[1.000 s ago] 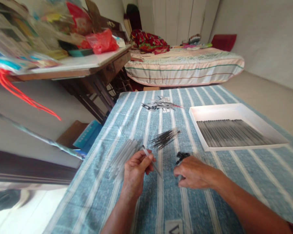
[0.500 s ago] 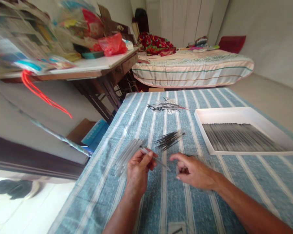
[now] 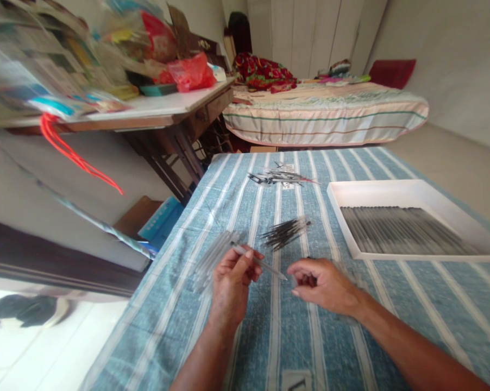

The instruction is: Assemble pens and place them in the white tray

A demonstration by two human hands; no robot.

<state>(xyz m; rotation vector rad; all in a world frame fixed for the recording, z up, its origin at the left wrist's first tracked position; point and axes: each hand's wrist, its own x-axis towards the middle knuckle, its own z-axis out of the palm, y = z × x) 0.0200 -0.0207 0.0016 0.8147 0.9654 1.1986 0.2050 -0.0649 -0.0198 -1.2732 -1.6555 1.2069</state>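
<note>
Left hand [image 3: 232, 279]: pinched a pen [image 3: 265, 265], tip toward four o'clock.
Right hand [image 3: 324, 283]: curled near it, contents unclear.
Sticks [image 3: 284, 234]: lay at pen's one o'clock.

Looks woven, matt and faintly rough across the striped counter cloth [image 3: 289, 342] at six o'clock. Shows smooth, see-through plastic with a soft sheen on the thin tube [image 3: 271, 268] in the left grip [image 3: 232, 277]. Repeats that hazy, translucent plastic in the tube pile [image 3: 206, 269] at seven o'clock. Reads as dark, smooth, faintly glossy plastic on the slim rods [image 3: 283, 234] at four o'clock, perhaps with metal tips, though too blurred to be sure. Has a smooth, matt finish on the white tray [image 3: 379, 191] at three o'clock. Gleams crinkled and glossy on the thin red plastic bag [image 3: 193, 73] at eleven o'clock. Looks wooden along the second counter [image 3: 102, 125] at ten.
</note>
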